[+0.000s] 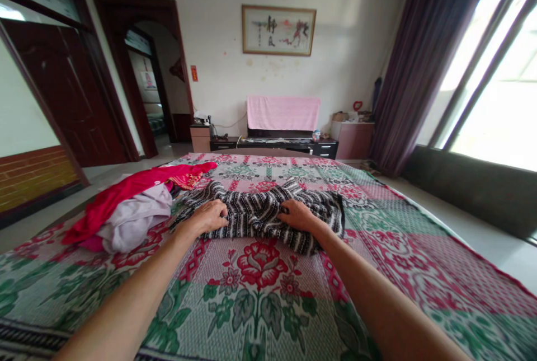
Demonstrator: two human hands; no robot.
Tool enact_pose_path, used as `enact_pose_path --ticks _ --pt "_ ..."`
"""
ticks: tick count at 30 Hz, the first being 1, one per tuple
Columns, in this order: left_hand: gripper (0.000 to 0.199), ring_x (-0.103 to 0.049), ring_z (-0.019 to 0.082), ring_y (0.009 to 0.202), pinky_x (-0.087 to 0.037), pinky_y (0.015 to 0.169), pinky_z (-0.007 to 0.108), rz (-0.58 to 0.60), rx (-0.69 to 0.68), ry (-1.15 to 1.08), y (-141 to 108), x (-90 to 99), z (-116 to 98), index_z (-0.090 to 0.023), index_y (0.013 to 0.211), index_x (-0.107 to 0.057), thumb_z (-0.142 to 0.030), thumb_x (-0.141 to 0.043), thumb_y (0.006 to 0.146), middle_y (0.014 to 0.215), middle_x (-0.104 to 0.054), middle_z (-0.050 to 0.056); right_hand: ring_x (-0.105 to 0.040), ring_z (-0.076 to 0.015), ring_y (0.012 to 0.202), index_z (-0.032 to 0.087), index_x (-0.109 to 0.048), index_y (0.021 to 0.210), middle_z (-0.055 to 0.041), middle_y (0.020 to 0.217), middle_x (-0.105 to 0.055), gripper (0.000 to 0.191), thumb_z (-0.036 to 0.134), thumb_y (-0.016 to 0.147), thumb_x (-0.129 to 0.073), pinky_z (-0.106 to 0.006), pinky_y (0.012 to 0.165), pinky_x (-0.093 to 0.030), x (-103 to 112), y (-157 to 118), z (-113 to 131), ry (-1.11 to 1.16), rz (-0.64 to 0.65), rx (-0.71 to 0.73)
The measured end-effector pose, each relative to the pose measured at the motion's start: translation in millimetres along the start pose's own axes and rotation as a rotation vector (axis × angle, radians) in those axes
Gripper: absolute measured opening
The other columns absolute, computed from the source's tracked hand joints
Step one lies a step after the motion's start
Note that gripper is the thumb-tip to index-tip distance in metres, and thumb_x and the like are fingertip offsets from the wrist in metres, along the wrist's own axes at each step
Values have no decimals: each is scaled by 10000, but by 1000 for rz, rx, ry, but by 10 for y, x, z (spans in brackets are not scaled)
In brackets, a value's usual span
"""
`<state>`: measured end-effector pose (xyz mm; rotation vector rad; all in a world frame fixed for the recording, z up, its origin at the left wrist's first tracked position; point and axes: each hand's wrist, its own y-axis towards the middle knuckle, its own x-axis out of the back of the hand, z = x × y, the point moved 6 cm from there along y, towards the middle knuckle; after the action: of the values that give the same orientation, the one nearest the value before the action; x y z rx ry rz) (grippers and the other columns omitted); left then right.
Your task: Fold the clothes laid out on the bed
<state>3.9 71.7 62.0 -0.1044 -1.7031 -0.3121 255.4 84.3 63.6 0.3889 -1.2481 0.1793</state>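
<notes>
The black and white striped, soft textile piece lies crumpled under and between the 2 hands, on the red, green and white floral cloth cover. By the left hand, the fabric is touched with fingers that are curled almost closed. By the right hand, it is touched with the thumb and fingers a little apart. Whether a fold is really pinched by either hand cannot be told.

For good handling, the raised folds between the 2 grips should be eased outward with light, equal pressure, so that the fabric is not stretched. The bunched part beyond the right fingers seems to need separate smoothing. If the pressure is too strong, the cover below may be dragged also. To the left of the left grip, the bright red cloth and the pale lilac cloth lie near, and catching them should be avoided.
</notes>
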Motion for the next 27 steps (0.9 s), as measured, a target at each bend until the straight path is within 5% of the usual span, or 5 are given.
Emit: enact_pose_path --ticks 9,13,18,22,27 --pt "183 -558 225 1032 -375 857 355 -246 108 52 -447 -92 -209 -203 947 -614 -228 -450 869 1081 -637 70 -595 -194 1018 130 -637 1089 -113 1115 -660 349 121 786 -462 -257 907 -400 11 -410 67 63 -115 27" --pt "226 -571 245 1019 -356 873 368 -324 52 120 -617 -36 -325 -184 941 -623 -214 -405 890 1026 -654 112 -597 -174 987 155 -637 1027 -75 1053 -671 343 96 783 -403 -247 894 -407 32 -608 76 216 -253 95" --pt "272 -638 218 886 -394 773 305 -265 71 76 -706 65 -277 -201 940 -661 -297 -409 897 914 -703 96 -536 -142 622 181 -603 764 7 655 -587 286 259 877 -352 -224 632 -398 113 -735 37 311 -337 -6" --pt "351 -668 212 824 -403 689 270 -166 107 21 -663 198 -148 -226 830 -705 -417 -417 890 819 -731 78 -553 -147 624 181 -588 656 0 594 -555 467 417 931 -294 -224 616 -374 125 -659 82 278 -288 -61" --pt "397 -670 216 911 -446 764 273 -209 228 41 -459 367 149 -236 1173 -628 -413 -430 878 959 -733 80 -645 -214 858 188 -573 1171 -63 852 -689 380 387 896 -402 -272 756 -427 169 -376 22 146 -218 -263"
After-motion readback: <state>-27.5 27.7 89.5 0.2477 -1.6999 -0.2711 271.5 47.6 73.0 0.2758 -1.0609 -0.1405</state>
